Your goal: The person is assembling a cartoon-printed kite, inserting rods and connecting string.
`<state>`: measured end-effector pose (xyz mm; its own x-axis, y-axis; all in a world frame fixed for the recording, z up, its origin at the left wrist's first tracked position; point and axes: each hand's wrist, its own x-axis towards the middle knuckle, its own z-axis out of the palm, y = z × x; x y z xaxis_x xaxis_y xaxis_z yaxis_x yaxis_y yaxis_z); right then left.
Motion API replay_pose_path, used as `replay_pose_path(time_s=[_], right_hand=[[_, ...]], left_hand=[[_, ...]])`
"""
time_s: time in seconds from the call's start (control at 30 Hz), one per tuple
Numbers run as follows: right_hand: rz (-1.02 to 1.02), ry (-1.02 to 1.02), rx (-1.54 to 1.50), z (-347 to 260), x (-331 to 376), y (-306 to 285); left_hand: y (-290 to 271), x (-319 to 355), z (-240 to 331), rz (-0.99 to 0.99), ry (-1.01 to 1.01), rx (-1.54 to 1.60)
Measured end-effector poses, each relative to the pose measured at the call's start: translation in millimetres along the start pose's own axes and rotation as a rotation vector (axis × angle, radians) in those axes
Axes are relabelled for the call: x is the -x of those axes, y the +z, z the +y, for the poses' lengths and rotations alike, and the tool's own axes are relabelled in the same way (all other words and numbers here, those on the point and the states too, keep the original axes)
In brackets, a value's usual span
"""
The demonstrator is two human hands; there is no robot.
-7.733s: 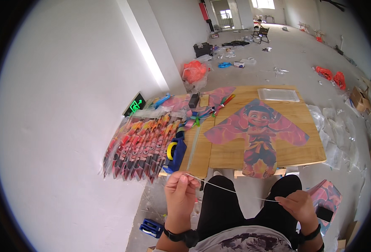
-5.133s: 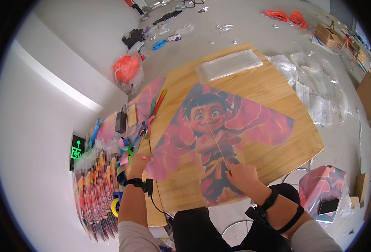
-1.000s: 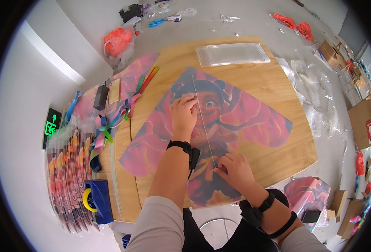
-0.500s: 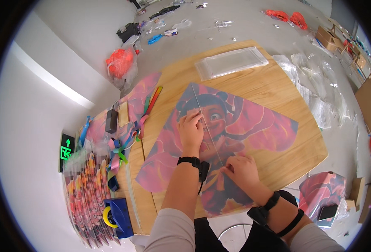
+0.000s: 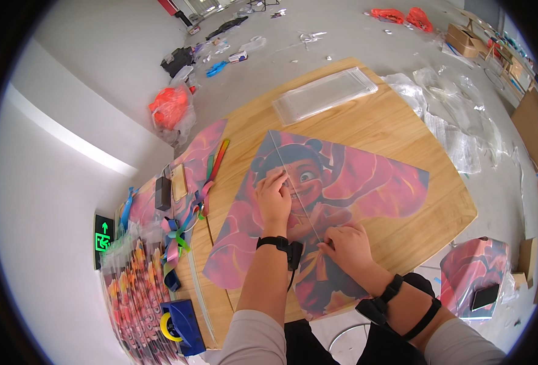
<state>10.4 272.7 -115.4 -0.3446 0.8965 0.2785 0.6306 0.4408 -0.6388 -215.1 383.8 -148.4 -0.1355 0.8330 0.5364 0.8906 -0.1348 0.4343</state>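
A kite sheet (image 5: 372,176) printed in pink and purple with a cartoon figure lies on the wooden table. Down its middle runs a thin pale rod (image 5: 302,208). My left hand (image 5: 273,198) rests on the upper part of the print, its bent fingertips closed at the rod. Lower down, my right hand (image 5: 349,248) pinches around the rod's near end with thumb and index finger. The palm side of both hands is hidden.
Clear plastic sleeves (image 5: 327,94) lie at the table's far edge. On the left are colourful ribbons (image 5: 174,237), a dark box (image 5: 163,193), a blue tape dispenser (image 5: 187,328) and a stack of packed kites (image 5: 138,298). A phone (image 5: 485,297) rests on a printed sheet at right.
The view has shifted slightly. Both hands keep nearly the same places on the kite sheet and the rod.
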Motion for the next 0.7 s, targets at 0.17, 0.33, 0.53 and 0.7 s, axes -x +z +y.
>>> replay_pose_path(time_s=[0.17,0.33,0.53,0.7], right_hand=[[0.022,-0.014,0.004,-1.1,-0.2,-0.9],[-0.014,0.013,-0.009,-0.9,-0.4,-2.2],[-0.003,0.022,0.004,-1.6,-0.9,-1.4],[0.004,0.022,0.006,-0.6,-0.7,1.8]], left_hand=[[-1.2,-0.1,1.5,0.008,-0.001,-0.013],[0.4,0.5,-0.1,-0.002,0.009,-0.006],[-0.3,0.2,-1.0,0.009,0.019,-0.044],[1.4,0.9,-1.5,0.009,-0.012,-0.038]])
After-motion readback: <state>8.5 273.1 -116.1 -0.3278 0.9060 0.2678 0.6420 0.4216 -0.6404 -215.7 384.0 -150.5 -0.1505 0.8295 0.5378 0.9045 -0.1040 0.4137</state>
